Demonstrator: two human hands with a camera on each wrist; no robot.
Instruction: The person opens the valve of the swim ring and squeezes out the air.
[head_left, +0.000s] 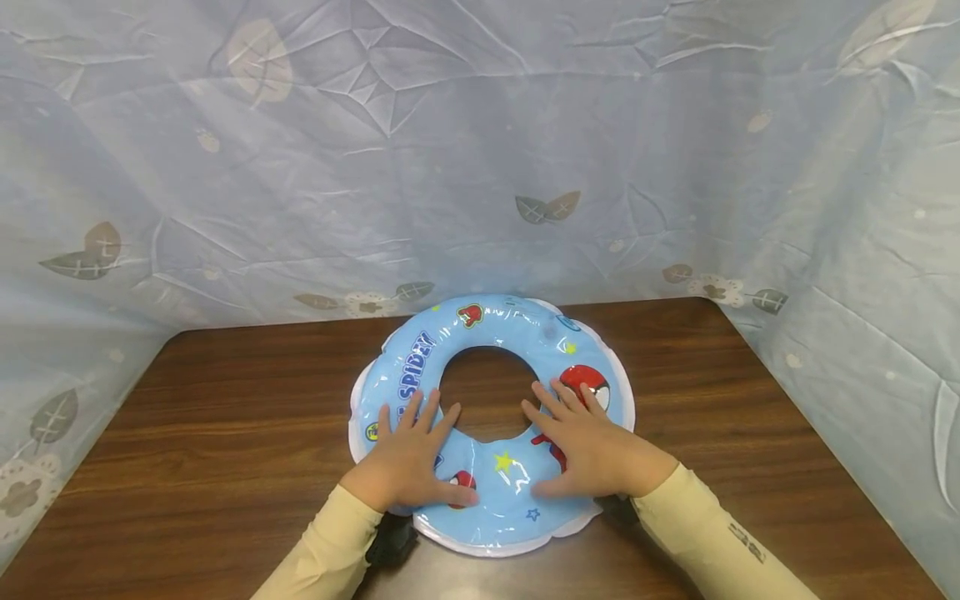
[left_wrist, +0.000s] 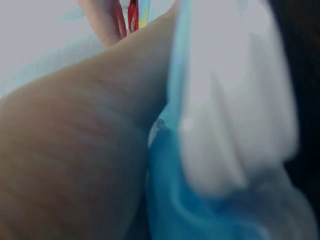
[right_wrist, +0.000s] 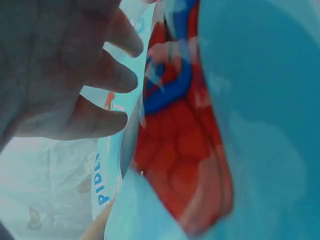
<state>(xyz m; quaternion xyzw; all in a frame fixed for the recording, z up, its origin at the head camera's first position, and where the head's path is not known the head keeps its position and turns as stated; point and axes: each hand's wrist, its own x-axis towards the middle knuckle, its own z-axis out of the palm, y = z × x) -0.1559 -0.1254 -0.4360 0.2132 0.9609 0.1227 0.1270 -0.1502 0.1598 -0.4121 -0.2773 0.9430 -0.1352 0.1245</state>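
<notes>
An inflated light-blue swim ring (head_left: 510, 521) with a white scalloped edge lies flat on the wooden table in the head view. It carries red cartoon prints, stars and the word SPIDEY. My left hand (head_left: 408, 458) rests spread on its near left part, thumb pointing right. On the near right part my right hand (head_left: 596, 450) lies with fingers spread, their tips toward the hole. In the left wrist view the white edge of the ring (left_wrist: 235, 100) is close beside the hand. The right wrist view shows fingers over the ring's red and blue print (right_wrist: 180, 150).
The brown wooden table (head_left: 225, 433) extends to both sides of the ring. A pale grey-blue cloth (head_left: 480, 167) with leaf prints hangs behind it and along both sides. Dark wrist straps (head_left: 392, 540) show under the pale yellow sleeves.
</notes>
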